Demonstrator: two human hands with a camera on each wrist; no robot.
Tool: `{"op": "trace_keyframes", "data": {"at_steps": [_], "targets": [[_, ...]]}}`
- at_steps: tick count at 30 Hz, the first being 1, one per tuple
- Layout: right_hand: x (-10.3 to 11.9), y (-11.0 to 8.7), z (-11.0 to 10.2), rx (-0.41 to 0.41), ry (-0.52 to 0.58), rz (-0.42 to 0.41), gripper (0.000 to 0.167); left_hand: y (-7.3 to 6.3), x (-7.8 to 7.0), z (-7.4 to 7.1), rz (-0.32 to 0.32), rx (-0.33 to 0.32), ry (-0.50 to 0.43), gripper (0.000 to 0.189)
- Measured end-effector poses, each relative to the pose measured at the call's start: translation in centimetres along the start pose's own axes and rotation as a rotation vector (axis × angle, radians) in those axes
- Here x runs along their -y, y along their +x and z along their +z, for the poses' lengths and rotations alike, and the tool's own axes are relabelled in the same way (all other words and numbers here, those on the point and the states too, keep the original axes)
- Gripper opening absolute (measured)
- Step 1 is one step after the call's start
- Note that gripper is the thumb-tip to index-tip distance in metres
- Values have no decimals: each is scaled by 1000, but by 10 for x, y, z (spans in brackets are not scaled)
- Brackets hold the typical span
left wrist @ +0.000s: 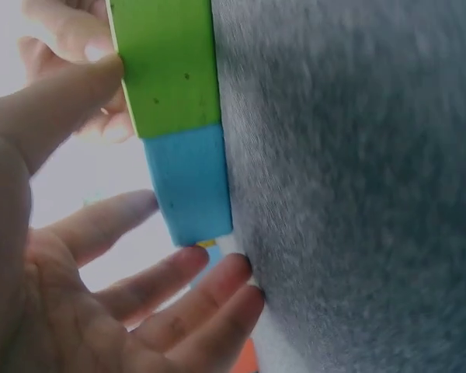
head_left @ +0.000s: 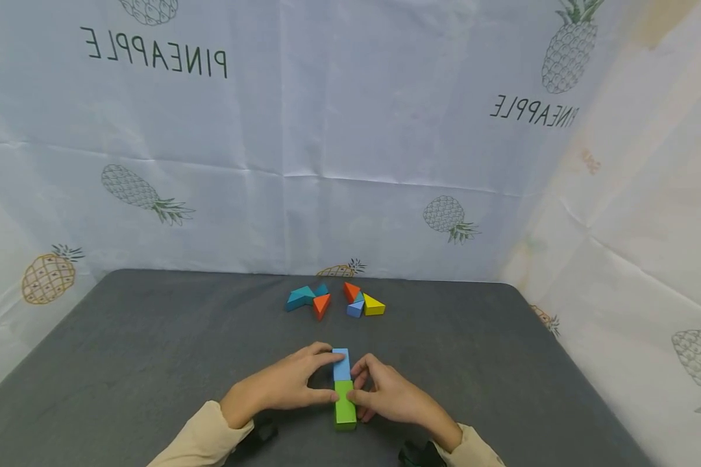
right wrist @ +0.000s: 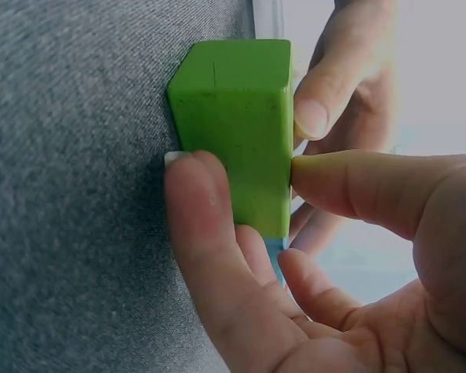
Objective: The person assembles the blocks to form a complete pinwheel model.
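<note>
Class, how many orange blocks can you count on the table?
2. One orange block lies at the near edge of the left cluster; another orange block at the far edge of the right cluster. Others could be hidden.

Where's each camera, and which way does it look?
Head: on the person's head, facing forward and down at the table and pineapple cloth; the left hand, right hand and sleeves show.
Left wrist: worn there, facing rightward at the green block and blue block; both hands show.
Right wrist: worn there, facing leftward at the green block; both hands show.
Wrist views share the green block.
</note>
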State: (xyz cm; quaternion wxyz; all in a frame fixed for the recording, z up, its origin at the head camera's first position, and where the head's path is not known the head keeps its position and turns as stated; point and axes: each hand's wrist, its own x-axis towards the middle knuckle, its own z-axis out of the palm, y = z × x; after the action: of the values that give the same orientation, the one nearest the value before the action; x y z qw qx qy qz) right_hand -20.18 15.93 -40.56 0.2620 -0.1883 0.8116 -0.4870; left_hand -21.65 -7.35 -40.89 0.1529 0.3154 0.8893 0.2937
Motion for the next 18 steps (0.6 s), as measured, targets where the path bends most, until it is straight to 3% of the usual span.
{"op": "trace_keyframes", "data": {"at_steps": [10, 18], "targets": [[0, 0, 0, 5, -27, -10, 33, -8, -3, 11, -10, -48, 11, 69], [-3, 1, -2, -2, -48, -13, 31, -14, -5, 22, 2, -94, -37, 76]]}}
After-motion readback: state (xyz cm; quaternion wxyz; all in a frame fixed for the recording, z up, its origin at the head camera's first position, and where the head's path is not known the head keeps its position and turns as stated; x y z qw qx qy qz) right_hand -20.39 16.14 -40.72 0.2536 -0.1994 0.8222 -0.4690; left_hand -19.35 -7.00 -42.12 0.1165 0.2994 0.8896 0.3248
